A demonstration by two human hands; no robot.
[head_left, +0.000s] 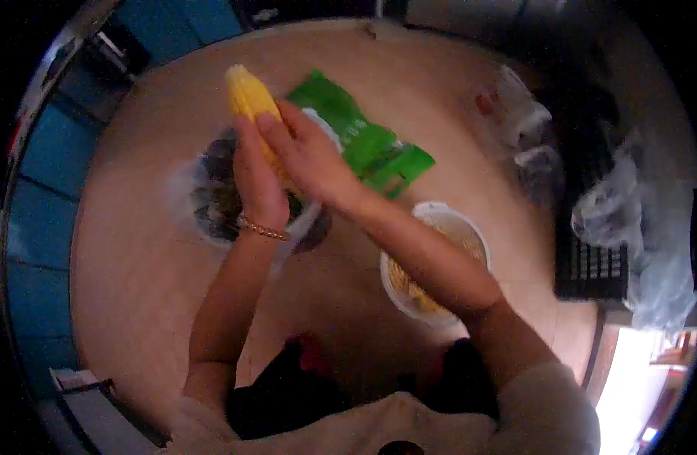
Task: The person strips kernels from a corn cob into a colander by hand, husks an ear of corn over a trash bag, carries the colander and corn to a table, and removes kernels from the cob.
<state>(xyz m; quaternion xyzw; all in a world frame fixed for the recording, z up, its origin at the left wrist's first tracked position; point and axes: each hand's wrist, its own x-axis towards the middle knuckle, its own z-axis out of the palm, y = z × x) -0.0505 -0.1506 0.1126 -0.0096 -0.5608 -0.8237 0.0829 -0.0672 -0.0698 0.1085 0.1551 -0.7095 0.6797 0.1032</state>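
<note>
A yellow corn cob is held between my two hands, its tip pointing up and to the left. My left hand, with a beaded bracelet at the wrist, wraps the cob from the left and below. From the right, my right hand closes on it with the thumb along the kernels. Beneath my hands is a plastic bag with dark contents that I cannot make out. Below my right forearm stands a white round basket with yellow pieces inside.
Green packaging lies on the floor beyond my right hand. At the right are a black crate and clear plastic bags. Blue cabinets line the left side. My knees are at the bottom.
</note>
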